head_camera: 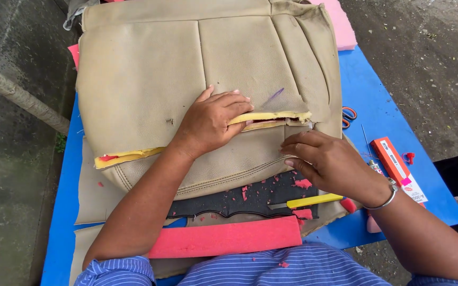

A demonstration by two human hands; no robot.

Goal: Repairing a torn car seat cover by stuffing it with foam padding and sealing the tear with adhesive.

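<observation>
**On the blue table: two hands at a torn seat cover**

Nearest the person, in front of the tan seat cover (186, 69), a long strip of pink foam (229, 238) lies along the near edge of the blue table (377, 116). Just beyond it sits a black piece of material (239, 198) dotted with pink crumbs, and a yellow-handled knife (314, 200) rests on its right end.

The seat cover fills the middle of the table, a padded leather panel with stitched seams. A long tear runs across its lower part, showing a yellow foam layer (271, 116) underneath. The left hand (208, 124) lies on the cover at the tear, its fingers curled over the raised upper edge and gripping that flap of leather and foam. The right hand (327, 159), with a metal bangle on the wrist, rests just right of the tear on the lower part of the cover; its fingers are bent and pressed together on the leather, grasping nothing that shows.

To the right of the cover, a flat oblong orange package (393, 161) with a white label at its near end lies on the table. Scissors (348, 116) with red and blue loops peek out beside the cover's right edge. Past the far right corner of the cover lies a block of pale pink foam (340, 24).
</observation>
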